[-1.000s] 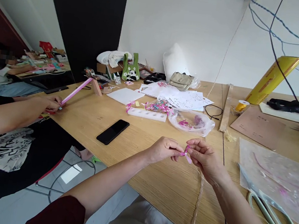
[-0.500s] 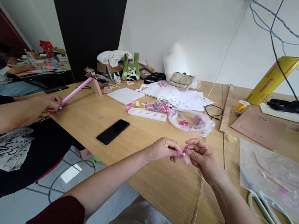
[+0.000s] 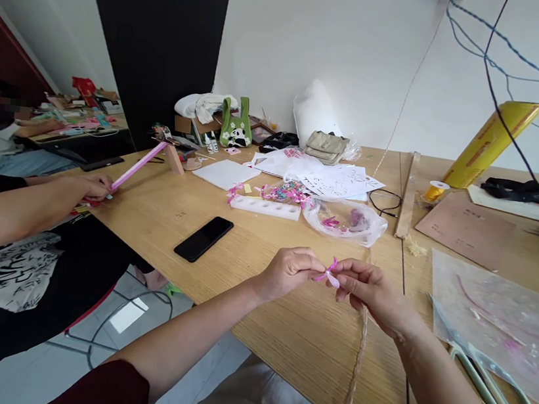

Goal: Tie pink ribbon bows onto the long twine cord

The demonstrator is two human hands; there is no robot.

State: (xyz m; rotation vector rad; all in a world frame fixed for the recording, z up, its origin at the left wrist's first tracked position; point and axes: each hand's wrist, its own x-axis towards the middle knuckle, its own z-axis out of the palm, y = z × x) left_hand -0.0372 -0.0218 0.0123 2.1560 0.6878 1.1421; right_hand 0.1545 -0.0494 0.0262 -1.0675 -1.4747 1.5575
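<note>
Between my hands, just above the table, is a small pink flower (image 3: 328,274) with narrow petals and a pale centre. My left hand (image 3: 287,274) pinches it from the left with thumb and forefinger. From the right, the thumb and fingertips of my right hand (image 3: 370,287) close on one of its petals. Below my right wrist a pale braided cord (image 3: 356,366) runs down past the table's front edge. White-handled scissors (image 3: 488,383) lie right of my right forearm, partly on a clear plastic sheet (image 3: 498,311).
A black phone (image 3: 204,238) lies left of my hands. Farther back are a white holder with round holes (image 3: 265,207), pink flowers (image 3: 285,192) and a plastic bag (image 3: 370,225). A wooden strip (image 3: 408,197) stands back right. At left, another person's hands (image 3: 95,187) hold a pink strip (image 3: 138,166).
The flower has turned, and its petals now spread out more visibly. My right hand's fingers have lowered and shifted around it; my left hand has moved slightly left.
</note>
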